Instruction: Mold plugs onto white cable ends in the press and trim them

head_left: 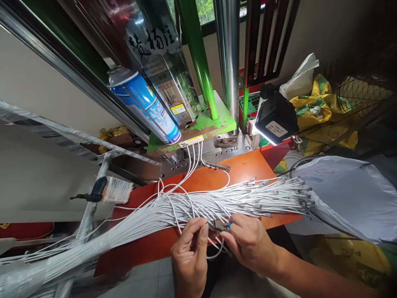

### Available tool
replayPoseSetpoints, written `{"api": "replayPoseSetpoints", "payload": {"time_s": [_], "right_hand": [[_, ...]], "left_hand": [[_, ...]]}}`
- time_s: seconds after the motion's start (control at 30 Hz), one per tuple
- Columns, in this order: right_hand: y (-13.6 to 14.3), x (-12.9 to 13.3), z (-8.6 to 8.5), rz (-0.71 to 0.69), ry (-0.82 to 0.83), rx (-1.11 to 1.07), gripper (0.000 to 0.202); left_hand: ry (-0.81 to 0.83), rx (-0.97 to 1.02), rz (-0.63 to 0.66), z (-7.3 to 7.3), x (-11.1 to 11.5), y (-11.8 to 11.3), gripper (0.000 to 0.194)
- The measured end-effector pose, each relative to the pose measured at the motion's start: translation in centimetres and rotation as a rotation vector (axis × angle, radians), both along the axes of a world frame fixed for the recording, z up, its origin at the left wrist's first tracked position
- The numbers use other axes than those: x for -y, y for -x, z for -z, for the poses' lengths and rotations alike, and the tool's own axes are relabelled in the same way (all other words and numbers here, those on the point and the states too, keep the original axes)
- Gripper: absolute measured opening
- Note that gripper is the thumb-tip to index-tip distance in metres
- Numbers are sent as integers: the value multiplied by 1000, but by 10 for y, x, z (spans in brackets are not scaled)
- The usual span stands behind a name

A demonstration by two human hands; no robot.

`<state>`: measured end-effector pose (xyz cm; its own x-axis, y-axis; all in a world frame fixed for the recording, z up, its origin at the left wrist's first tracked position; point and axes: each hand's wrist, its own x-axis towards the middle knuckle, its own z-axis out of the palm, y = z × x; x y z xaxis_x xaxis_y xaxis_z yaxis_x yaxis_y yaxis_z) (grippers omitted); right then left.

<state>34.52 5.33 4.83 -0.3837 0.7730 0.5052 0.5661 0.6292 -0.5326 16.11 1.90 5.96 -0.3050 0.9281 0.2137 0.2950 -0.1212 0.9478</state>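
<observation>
A thick bundle of white cables (pixel 198 203) with small metal ends at its right lies across the orange board (pixel 149 246). At the near edge of the bundle, my left hand (pixel 190 250) pinches something small, partly hidden by the fingertips. My right hand (pixel 248 242) is closed on a small tool (pixel 221 225) with a bit of blue showing at the fingers; what kind of tool is hard to tell. The tool's metal part lies between my two hands. A loose white cable loop (pixel 217 254) hangs just below it.
Behind the board stands a green press (pixel 214 120) with a blue spray can (pixel 145 107). A lit black lamp (pixel 276 118) is at the right. White cables run to a strip (pixel 191 142) on the press. A clamp (pixel 96 190) sits at the left.
</observation>
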Motion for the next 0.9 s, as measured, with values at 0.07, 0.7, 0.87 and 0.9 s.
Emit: {"api": "replayPoseSetpoints", "payload": {"time_s": [0.07, 0.7, 0.87, 0.9], "right_hand": [[-2, 1, 1, -25, 19, -3, 43], [-9, 27, -21, 88, 52, 115, 24], [-8, 26, -24, 106, 9, 117, 30], [-8, 25, -25, 106, -8, 111, 32]], "left_hand": [[18, 43, 20, 0, 1, 0, 11], [-25, 154, -160, 7, 8, -20, 30], [-17, 166, -169, 8, 8, -22, 32], [-10, 174, -167, 8, 8, -22, 33]]}}
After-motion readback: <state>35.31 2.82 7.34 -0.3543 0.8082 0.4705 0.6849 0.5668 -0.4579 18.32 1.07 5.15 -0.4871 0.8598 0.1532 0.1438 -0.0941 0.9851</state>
